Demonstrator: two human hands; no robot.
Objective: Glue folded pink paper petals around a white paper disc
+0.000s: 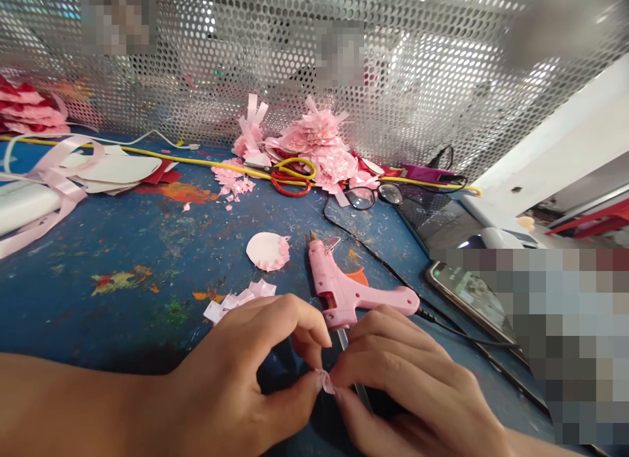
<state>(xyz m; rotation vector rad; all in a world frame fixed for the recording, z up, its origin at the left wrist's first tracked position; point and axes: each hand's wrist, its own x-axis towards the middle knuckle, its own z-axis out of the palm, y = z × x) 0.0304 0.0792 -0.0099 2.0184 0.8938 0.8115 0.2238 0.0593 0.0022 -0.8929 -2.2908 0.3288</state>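
Between the fingertips of both hands is a small piece of pink ribbon (325,381), bent or folded. My left hand (255,372) pinches its left side with thumb and finger. On its right side, the thumb and fingertips of my right hand (407,385) grip it. Just beyond the hands lies a pink glue gun (337,283) on its side, a clear glue stick (362,397) coming out of its back end. Cut ribbon pieces (246,296) lie in a pile behind my left hand. Farther back rests a white round disc (264,251) with pink ribbon along its right edge.
Scissors with yellow and red handles (295,175) lie by heaped pink ribbon pieces (314,139) at the perforated metal panel (206,64). Glasses (366,196), a black cord (383,260) and a phone (472,300) are on the right. Ribbon loops (63,175) and white sheets (118,169) lie left.
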